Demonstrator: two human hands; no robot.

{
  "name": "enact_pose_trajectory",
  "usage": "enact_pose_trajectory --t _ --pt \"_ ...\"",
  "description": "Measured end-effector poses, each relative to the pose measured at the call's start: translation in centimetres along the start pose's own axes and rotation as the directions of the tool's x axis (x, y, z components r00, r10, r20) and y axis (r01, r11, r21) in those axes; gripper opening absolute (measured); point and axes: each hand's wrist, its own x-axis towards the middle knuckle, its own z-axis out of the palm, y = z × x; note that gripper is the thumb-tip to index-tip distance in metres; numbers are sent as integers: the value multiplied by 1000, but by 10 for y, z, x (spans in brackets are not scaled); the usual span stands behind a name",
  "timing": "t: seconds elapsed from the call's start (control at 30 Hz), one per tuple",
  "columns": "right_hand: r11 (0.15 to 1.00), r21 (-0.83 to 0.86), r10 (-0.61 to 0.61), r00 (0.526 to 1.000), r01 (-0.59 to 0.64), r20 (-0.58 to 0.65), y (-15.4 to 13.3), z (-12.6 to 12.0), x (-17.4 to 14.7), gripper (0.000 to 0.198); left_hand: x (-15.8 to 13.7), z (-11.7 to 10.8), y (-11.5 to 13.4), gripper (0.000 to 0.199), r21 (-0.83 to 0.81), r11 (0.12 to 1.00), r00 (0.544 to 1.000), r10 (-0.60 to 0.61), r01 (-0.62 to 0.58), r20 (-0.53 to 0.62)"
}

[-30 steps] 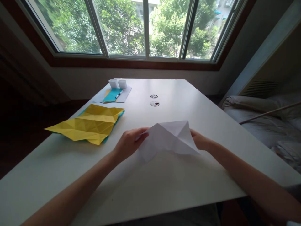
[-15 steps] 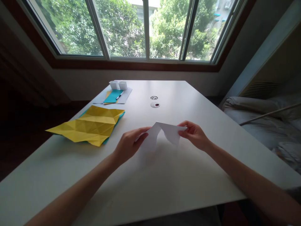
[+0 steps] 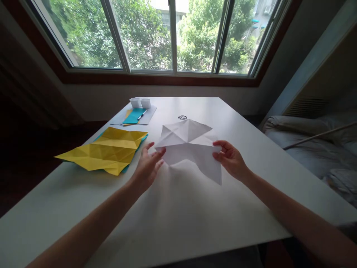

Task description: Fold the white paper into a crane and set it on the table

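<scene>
A creased white sheet of paper (image 3: 187, 136) is held above the table in front of me, bent along a crosswise crease. Its near part hangs down and its far part slopes away. My right hand (image 3: 231, 158) pinches the right end of this crease between thumb and fingers. At the left corner of the sheet is my left hand (image 3: 146, 165), fingers spread apart, with a fingertip at the paper's edge. Whether that fingertip presses on the paper is hard to tell.
Yellow creased paper (image 3: 108, 149) lies on a teal sheet (image 3: 143, 138) at the left of the white table (image 3: 195, 230). Farther back are small white paper boxes (image 3: 140, 103), a teal piece (image 3: 134, 115) and a pen (image 3: 142, 114). A round disc (image 3: 182, 117) sits beyond the white sheet.
The white sheet has unfolded wider, its far half now spread up and away. My left hand has loosened and shifted left, fingers spreading. My right hand keeps its pinch nearly in place.
</scene>
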Motion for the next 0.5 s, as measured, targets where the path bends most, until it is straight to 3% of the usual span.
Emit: enact_pose_trajectory --t 0.07,0.13,0.27,0.33,0.5 --pt "1000 -8 1 1000 -1 4 2 0 0 32 0 1 -1 76 -116 987 988 -92 107 125" --pt "1000 -24 14 1000 -14 -10 3 0 0 33 -2 1 -1 76 -145 989 976 1 31 216" --pt "998 -13 57 998 -58 -23 4 1 -1 36 -6 -1 1 78 -138 979 954 178 -148 240" --pt "997 25 79 996 -78 -29 3 1 -1 36 -7 -1 3 68 -152 968 942 231 -198 243" --pt "987 109 124 991 -119 -43 1 4 -1 37 -7 0 0 46 -143 967 923 244 -209 297"
